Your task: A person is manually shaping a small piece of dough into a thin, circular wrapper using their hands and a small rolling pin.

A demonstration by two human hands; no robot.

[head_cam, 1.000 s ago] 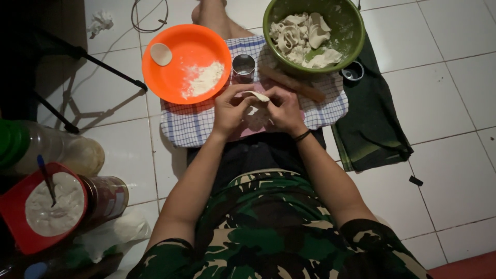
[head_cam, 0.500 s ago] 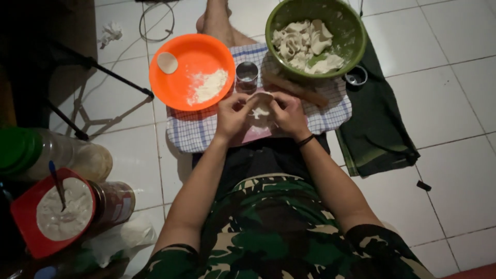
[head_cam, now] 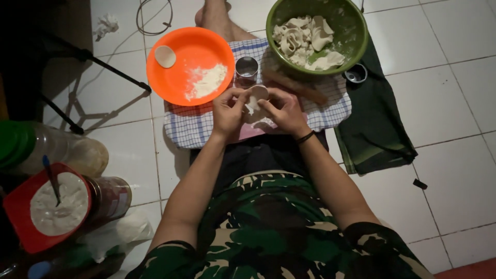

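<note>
1. Over the checked cloth on the tiled floor, both hands meet on one small round of dough
2. Compared with a second ago the hands sit a touch nearer the small metal cup, and the round now shows as a flat disc between the fingers rather than a folded lump; by my reading the shaping is in full swing, not finished
3. The left hand has its grip closed on the disc's left edge, thumb and fingertips pinched together
4. The right hand is clamped on the right edge the same way, a dark band at the wrist
5. The disc is held just above the cloth, its face tipped up toward the camera; being round it has no clear long axis, though it looks slightly taller than wide, running away from the body
6. Just beyond, a wooden rolling pin lies slantwise, touching the green bowl heaped with dough pieces
7. To the left, the orange plate carries flour and one pale disc; a red-lidded jar stands well apart, near the person's left elbow
</note>
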